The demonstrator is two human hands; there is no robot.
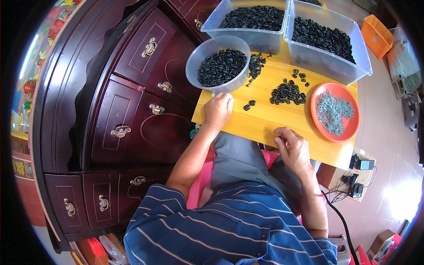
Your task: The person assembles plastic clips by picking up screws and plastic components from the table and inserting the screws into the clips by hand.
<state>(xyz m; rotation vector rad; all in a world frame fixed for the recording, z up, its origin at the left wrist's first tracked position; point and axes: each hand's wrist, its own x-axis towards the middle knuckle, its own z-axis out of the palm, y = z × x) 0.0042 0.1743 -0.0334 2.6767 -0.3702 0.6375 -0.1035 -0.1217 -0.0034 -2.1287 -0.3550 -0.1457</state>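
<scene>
Yellow wooden board (pixel 265 119) across the lap serves as the desk for both hands. Left hand (pixel 217 110) rests curled, knuckles up, at the bowl (pixel 194 66) of black rings; whether it holds anything I cannot tell. Right hand (pixel 292 148) lies at the near edge, fingers loosely bent, grip hidden. Loose rings (pixel 288 92) sit mid-board, beside an orange plate (pixel 318 121) of metal clips. Two clear bins (pixel 357 62) stand beyond.

Board (pixel 265 119) across lap, cabinet (pixel 115 110) to left. Round bowl (pixel 218 64) of rings on board's far left corner; two bins (pixel 247 22) (pixel 327 42) of rings along far edge. Loose ring pile (pixel 288 92) mid-board. Plate (pixel 335 111) of screws at right. Left hand (pixel 217 110) just near bowl; right hand (pixel 292 148) at near edge.
</scene>
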